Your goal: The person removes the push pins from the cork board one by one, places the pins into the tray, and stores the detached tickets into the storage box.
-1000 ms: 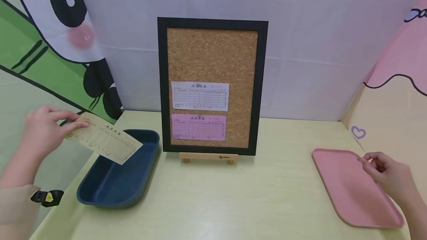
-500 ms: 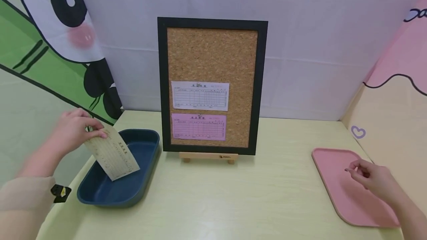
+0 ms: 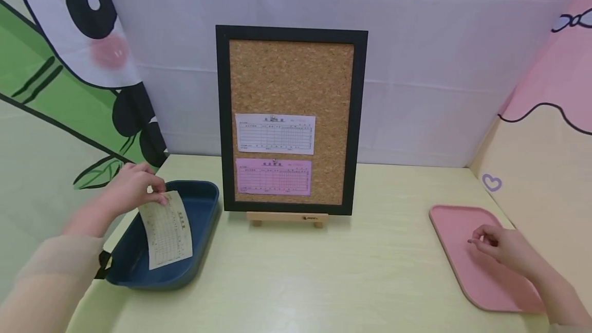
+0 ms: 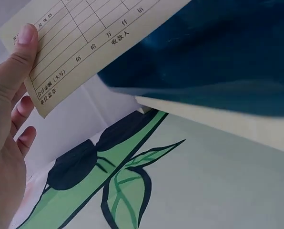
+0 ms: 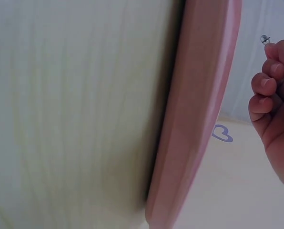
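My left hand (image 3: 134,189) pinches a pale yellow receipt slip (image 3: 168,233) by one end, thumb on its printed face. The slip hangs tilted over the dark blue tray (image 3: 210,220); whether its lower end touches the bottom I cannot tell. Above the pink tray (image 3: 472,271), my right hand (image 3: 501,251) pinches a small clear push pin (image 5: 265,39) between thumb and fingertip. A black-framed cork board (image 3: 291,76) stands between the hands. On its lower half a white receipt slip (image 3: 275,135) is pinned above a pink receipt slip (image 3: 274,178).
The board rests on a small wooden easel (image 3: 287,216) on the pale yellow table (image 3: 314,271). Behind hangs a white cloth (image 3: 416,66) with cartoon prints at both sides. A dark wrist strap (image 3: 103,265) shows at my left sleeve.
My left hand has moved right and down, bringing the yellow receipt slip over the blue tray and turning it steeper. The right hand has shifted left and slightly down, still pinching the push pin.
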### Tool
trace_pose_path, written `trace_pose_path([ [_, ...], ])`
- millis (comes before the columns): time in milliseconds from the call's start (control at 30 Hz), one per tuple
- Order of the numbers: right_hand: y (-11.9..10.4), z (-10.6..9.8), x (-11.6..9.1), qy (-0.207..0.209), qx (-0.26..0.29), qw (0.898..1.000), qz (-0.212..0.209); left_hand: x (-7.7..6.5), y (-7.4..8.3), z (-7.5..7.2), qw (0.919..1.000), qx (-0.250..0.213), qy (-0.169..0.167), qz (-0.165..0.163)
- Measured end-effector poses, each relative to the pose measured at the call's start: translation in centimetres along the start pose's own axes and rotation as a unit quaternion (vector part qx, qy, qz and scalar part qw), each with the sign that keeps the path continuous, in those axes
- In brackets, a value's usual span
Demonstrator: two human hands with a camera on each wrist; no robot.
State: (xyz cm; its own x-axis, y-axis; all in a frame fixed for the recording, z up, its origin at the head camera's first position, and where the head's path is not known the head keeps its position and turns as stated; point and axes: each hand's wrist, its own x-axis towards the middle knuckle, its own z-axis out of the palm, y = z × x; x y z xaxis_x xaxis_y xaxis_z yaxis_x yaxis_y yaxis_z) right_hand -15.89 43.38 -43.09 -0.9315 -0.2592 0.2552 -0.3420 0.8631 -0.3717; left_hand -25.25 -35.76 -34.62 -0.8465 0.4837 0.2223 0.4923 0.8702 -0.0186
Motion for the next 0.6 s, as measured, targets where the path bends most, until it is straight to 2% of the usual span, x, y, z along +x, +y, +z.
trace_pose_path([
  [267, 1.7, 0.8, 0.5, -0.042, 0.031, 0.999, -0.002, 0.6, 0.1, 1.4, 0.9989, -0.004, -0.034, 0.033],
  [367, 2.3, 1.1, 0.6, -0.055, 0.036, 0.998, -0.005, 0.7, 0.0, 2.0, 0.9985, -0.001, -0.032, 0.043],
  [600, 3.9, 1.7, 0.3, -0.050, 0.017, 0.998, -0.030, 1.3, 0.0, 3.5, 0.9965, 0.010, -0.036, 0.076],
])
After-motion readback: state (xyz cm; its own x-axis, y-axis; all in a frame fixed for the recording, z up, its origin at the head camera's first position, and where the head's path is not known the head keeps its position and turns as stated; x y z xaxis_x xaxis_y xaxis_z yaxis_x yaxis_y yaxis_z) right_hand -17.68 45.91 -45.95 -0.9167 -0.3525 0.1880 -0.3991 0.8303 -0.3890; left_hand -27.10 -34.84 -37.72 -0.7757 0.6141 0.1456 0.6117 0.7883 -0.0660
